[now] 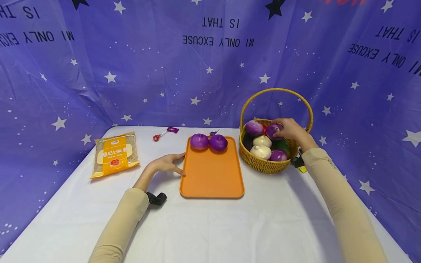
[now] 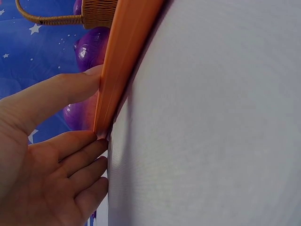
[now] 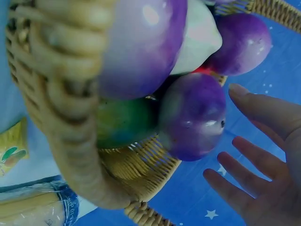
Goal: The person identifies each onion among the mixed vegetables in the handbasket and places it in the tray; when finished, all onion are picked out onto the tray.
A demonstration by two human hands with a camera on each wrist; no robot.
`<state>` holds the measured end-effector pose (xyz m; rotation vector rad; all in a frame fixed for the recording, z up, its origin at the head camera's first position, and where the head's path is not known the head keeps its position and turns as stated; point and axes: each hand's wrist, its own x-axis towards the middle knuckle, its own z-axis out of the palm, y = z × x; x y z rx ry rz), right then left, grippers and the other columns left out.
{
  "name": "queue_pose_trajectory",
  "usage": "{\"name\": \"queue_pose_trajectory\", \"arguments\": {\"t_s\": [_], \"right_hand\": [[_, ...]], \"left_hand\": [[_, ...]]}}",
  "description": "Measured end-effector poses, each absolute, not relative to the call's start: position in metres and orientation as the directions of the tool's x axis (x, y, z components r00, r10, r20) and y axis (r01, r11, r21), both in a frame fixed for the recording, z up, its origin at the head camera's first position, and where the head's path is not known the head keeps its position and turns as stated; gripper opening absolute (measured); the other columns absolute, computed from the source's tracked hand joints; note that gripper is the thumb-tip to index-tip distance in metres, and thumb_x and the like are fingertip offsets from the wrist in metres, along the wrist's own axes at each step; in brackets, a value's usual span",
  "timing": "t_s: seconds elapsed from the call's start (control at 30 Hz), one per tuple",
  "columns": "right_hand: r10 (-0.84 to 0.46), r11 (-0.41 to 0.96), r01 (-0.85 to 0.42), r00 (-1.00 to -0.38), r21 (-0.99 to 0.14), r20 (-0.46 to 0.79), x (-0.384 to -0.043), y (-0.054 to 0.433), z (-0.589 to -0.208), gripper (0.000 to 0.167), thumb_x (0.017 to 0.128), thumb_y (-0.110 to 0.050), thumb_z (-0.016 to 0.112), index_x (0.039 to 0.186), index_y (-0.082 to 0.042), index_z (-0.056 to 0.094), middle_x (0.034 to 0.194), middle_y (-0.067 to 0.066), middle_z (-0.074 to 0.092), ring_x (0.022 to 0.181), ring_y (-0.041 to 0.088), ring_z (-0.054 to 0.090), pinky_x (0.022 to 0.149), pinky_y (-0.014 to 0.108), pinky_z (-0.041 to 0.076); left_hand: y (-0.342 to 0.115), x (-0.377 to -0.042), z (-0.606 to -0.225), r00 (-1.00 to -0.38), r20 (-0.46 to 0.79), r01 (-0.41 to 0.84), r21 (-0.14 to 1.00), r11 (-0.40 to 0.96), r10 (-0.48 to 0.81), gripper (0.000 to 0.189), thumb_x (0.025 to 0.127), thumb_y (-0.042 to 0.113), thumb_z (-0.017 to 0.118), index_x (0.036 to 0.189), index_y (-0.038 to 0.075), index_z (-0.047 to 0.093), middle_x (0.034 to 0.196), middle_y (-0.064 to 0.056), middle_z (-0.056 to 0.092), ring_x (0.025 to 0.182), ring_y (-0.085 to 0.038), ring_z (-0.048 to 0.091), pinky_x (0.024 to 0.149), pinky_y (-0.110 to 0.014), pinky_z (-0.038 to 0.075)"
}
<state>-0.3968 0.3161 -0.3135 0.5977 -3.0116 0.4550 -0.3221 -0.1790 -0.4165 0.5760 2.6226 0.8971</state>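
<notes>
My left hand (image 1: 166, 163) rests at the left edge of the orange tray (image 1: 212, 175), its thumb and fingertips touching the rim; the left wrist view shows these fingers fairly straight. Two shiny purple onions (image 1: 218, 143) sit side by side at the tray's far end. Over the wicker basket (image 1: 264, 167), my right hand (image 1: 291, 130) reaches to a purple onion (image 3: 194, 117) at the back right. In the right wrist view its fingers are spread beside that onion, with a small gap visible. More purple onions (image 1: 254, 128), white bulbs (image 1: 261, 151) and something dark green (image 3: 124, 122) fill the basket.
A yellow-and-clear food packet (image 1: 116, 155) lies at the left of the white-covered table (image 1: 210, 230). Behind the tray are a lollipop (image 1: 156, 137) and a small purple-wrapped item (image 1: 213, 133). The basket's tall handle (image 1: 277, 89) arches above it; a starry purple cloth hangs behind.
</notes>
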Motion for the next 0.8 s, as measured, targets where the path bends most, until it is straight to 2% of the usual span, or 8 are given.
{"name": "queue_pose_trajectory", "arguments": {"t_s": [0.27,0.47,0.8], "right_hand": [[-0.359,0.892,-0.347,-0.933,-0.290,0.012,-0.411,0.314,-0.316,0.063,0.083,-0.011,0.073,0.138,0.005,0.047,0.131,0.033,0.050,0.124,0.051,0.040,0.103,0.062,0.033],[-0.356,0.908,-0.344,-0.934,-0.238,-0.009,-0.415,0.313,-0.317,0.060,0.079,-0.008,0.075,0.132,0.005,0.051,0.126,0.034,0.052,0.119,0.052,0.043,0.100,0.061,0.036],[-0.340,0.915,-0.324,-0.940,-0.242,-0.026,-0.415,0.314,-0.319,0.057,0.077,-0.005,0.076,0.130,0.002,0.055,0.124,0.033,0.054,0.115,0.050,0.046,0.096,0.060,0.041]], "left_hand": [[-0.180,-0.322,-0.418,-0.873,-0.151,0.272,0.637,0.721,0.463,0.096,0.074,0.037,0.081,0.151,0.006,0.031,0.152,-0.020,0.032,0.139,-0.041,0.026,0.113,-0.056,0.019],[-0.180,-0.323,-0.418,-0.870,-0.151,0.280,0.631,0.724,0.468,0.097,0.074,0.038,0.081,0.151,0.006,0.031,0.152,-0.019,0.032,0.139,-0.040,0.026,0.113,-0.055,0.020],[-0.180,-0.323,-0.417,-0.867,-0.155,0.277,0.639,0.718,0.473,0.097,0.074,0.037,0.081,0.151,0.006,0.031,0.152,-0.019,0.032,0.140,-0.040,0.025,0.114,-0.055,0.019]]}}
